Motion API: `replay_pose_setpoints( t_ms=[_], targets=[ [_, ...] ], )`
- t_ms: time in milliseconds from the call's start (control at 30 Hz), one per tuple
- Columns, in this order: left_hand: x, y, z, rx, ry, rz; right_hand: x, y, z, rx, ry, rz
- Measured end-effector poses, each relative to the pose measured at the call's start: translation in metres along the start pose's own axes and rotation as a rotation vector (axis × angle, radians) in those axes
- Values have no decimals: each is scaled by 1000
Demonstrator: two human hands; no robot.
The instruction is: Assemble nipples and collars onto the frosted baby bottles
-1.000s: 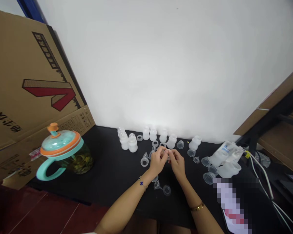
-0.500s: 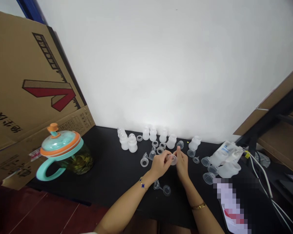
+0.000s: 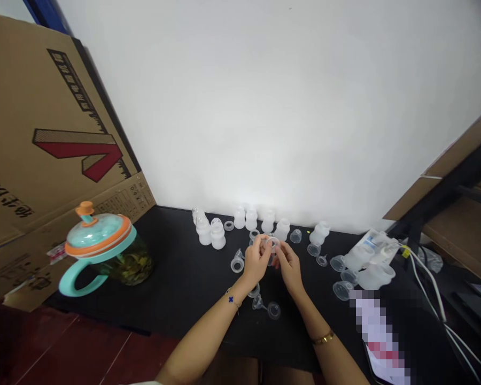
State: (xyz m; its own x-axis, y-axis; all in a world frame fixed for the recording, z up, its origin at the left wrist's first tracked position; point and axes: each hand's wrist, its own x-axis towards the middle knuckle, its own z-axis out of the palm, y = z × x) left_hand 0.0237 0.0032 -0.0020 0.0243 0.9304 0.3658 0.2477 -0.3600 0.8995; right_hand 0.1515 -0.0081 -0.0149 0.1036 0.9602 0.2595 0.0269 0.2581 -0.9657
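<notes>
Over the black table (image 3: 184, 289) my left hand (image 3: 255, 260) and my right hand (image 3: 289, 267) meet, fingers pinched together on a small clear plastic ring (image 3: 272, 244) held between them. Behind them stands a row of small white bottles (image 3: 210, 233), with loose clear rings and cups (image 3: 237, 264) scattered around. Two clear funnel-shaped pieces (image 3: 266, 307) lie just in front of my wrists.
A jar with a teal and orange lid and teal handle (image 3: 104, 251) stands at the left, before a leaning cardboard box (image 3: 44, 155). A clear bag with more bottles and cups (image 3: 366, 262) lies at the right, beside white cables (image 3: 428, 283). White wall behind.
Both hands rose a little and shifted back toward the bottle row, still pinching the small clear piece between them. The view tilted slightly.
</notes>
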Motion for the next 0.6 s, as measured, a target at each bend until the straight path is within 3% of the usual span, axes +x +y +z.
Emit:
replay_pose_setpoints(
  t_ms=[200, 600],
  targets=[
    [-2, 2, 0, 70, -57, 46, -1, 5, 0, 23, 53, -29],
    [-1, 1, 0, 42, -55, 58, -2, 3, 0, -25, 73, -49]
  ],
)
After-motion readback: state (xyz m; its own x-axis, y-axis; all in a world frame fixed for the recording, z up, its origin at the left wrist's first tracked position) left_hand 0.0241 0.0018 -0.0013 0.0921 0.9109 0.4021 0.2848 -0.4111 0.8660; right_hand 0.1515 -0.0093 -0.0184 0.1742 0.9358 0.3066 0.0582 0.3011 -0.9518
